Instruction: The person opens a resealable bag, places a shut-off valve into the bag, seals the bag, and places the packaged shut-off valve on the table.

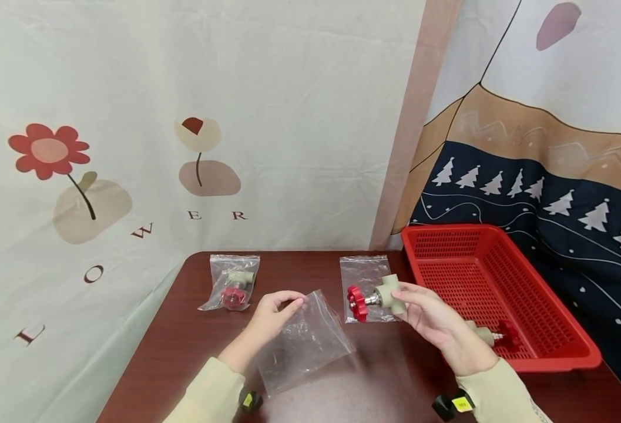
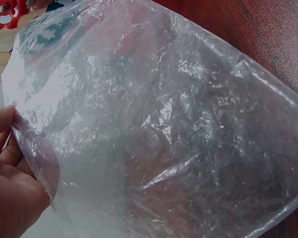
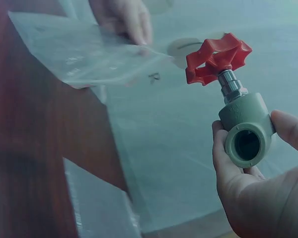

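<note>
valve [image 1: 388, 294] is gripped in the right hand [image 1: 430, 317], near the basket [image 1: 553, 363], while a bag [image 1: 310, 343] is pinched by the left hand [image 1: 272, 318]; bagging seems the step, its mouth probably needing to be spread next.

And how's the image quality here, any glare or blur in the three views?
Head: mostly clear, a pale sheen on the tabletop near the bottom edge; left wrist: bright glints across the plastic bag; right wrist: bluish cast, the valve fairly crisp, the same plastic bag beyond it softer.
</note>
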`<state>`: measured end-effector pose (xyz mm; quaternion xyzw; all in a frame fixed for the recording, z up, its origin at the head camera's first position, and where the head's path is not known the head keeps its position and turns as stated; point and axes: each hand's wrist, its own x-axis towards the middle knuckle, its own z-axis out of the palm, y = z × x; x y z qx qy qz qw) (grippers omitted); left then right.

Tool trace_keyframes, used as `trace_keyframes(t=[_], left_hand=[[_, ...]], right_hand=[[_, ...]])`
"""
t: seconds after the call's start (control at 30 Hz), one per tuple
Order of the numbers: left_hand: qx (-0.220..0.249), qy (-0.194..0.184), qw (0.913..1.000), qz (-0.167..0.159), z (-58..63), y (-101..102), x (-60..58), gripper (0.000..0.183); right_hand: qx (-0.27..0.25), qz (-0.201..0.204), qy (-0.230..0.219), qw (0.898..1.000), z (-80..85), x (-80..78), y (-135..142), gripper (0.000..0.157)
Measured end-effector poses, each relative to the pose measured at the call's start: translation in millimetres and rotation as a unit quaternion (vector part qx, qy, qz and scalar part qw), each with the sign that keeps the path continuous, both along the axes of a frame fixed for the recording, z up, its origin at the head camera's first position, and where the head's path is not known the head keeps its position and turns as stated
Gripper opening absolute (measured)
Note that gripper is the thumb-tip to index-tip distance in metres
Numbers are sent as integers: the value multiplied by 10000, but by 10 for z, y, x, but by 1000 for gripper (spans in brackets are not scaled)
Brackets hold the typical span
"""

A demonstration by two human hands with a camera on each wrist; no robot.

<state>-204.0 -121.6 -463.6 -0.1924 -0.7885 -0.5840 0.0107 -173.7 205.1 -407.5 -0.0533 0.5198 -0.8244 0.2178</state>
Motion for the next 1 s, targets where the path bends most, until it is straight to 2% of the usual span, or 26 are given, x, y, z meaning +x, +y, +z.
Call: trace_keyframes(t=[0.17,0.37,0.47,0.5,0.7,0.77,1.0], left_hand=[[116,115,9995,-261,3,9,12,19],[153,-45,9992,-358,21,24,36,20],[154,-16,9990,-412,15,33,37,20],[138,3,9990,-419,49,43,56,19],[164,114,9986,-481,35,41,49,18],[164,194,9982,-543,-5,27,27,17],[-98,427,9951,-889,-13,10,25,14]], right_hand=[[-168,107,43,9998,-180,-17,-137,26],[-505,288,176,9982,-313,-53,-262,33],[-574,387,209,9974,-355,-72,-308,33],[-574,401,192,9974,-366,-75,-320,33],[-510,466,141,9975,-416,-99,-356,28],[-504,451,178,9976,-434,-111,-354,28],[-559,321,605,9961,-454,-167,-359,30]])
